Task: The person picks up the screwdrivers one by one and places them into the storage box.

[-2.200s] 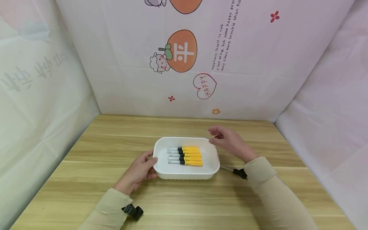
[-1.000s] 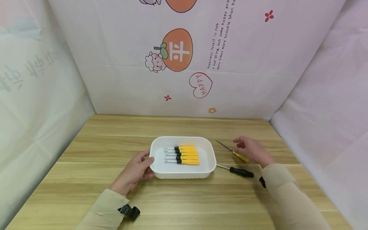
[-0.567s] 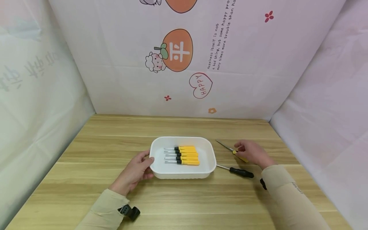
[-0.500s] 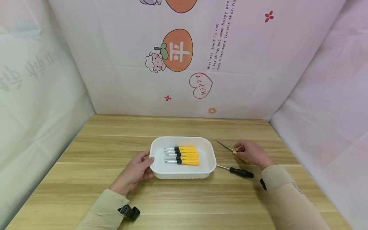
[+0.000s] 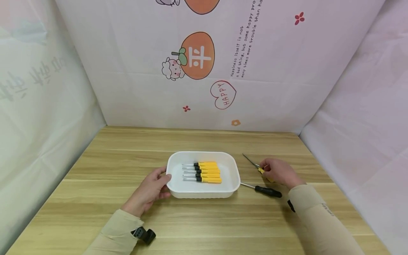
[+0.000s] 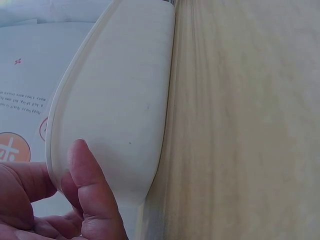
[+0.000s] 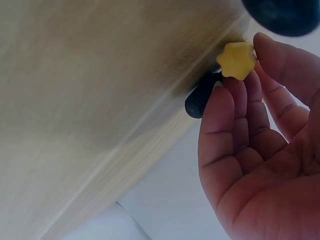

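Observation:
A white rectangular tray (image 5: 203, 194) stands on the table with several yellow-handled screwdrivers (image 5: 210, 174) lying side by side in it, blades to the left. My left hand (image 5: 149, 189) grips the tray's left end, thumb over the rim and fingers against the outer wall, as the left wrist view also shows. To the right of the tray, my right hand (image 5: 282, 173) pinches the handle of another yellow screwdriver (image 5: 261, 170), its thin blade pointing away and left. Thumb and fingers surround the handle's lobed yellow end (image 7: 236, 60) in the right wrist view.
A black-handled screwdriver (image 5: 268, 191) lies in front of the right hand, its blade end near the tray's right side. A black cylindrical end (image 7: 200, 97) shows beyond the fingertips. Patterned sheets (image 5: 153, 95) wall the wooden table (image 5: 204, 226) at the back and both sides.
My right hand has moved from the tray's right end to the yellow screwdriver and taken hold of its handle; the blade has shifted slightly. My left hand still holds the tray.

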`<act>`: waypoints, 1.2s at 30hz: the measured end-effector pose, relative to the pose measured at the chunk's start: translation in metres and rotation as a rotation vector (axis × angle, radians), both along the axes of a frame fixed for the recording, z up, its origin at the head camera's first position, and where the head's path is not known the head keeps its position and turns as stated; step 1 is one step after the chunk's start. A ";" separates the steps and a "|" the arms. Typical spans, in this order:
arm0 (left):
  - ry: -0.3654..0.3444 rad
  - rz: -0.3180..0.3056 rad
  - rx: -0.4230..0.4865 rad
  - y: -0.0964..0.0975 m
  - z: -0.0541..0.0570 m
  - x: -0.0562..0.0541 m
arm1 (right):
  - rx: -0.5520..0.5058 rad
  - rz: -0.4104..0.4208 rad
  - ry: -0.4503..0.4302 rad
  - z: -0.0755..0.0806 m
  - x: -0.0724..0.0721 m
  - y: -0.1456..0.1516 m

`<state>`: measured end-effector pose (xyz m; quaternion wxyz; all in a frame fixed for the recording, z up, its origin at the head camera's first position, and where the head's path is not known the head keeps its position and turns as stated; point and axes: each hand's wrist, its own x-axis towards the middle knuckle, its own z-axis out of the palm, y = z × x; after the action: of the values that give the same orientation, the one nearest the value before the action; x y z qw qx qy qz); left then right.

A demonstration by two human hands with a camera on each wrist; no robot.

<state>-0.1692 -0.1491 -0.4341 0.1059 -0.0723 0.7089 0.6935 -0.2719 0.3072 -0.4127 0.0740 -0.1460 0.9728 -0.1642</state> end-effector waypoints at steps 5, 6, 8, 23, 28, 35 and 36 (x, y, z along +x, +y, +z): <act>0.004 -0.001 -0.001 0.000 0.000 0.000 | 0.008 -0.007 0.004 -0.001 0.001 -0.001; 0.005 -0.002 0.000 0.000 0.000 0.000 | 0.015 -0.009 0.006 -0.001 0.001 -0.002; 0.006 -0.002 0.001 0.000 0.000 0.000 | 0.024 -0.005 0.012 -0.001 0.001 -0.003; 0.011 -0.003 0.003 -0.001 -0.001 -0.001 | 0.073 0.016 0.042 -0.001 0.003 -0.008; 0.008 -0.004 0.001 0.000 -0.002 -0.001 | 0.067 0.013 0.025 -0.002 0.003 -0.008; 0.011 -0.003 -0.002 0.000 -0.002 0.000 | 0.068 0.000 0.002 -0.001 0.003 -0.008; 0.010 -0.003 -0.003 0.000 -0.002 0.000 | 0.070 -0.001 0.000 -0.001 0.003 -0.008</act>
<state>-0.1693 -0.1488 -0.4362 0.1032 -0.0678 0.7105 0.6928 -0.2684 0.2992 -0.4136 0.0790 -0.1430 0.9780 -0.1299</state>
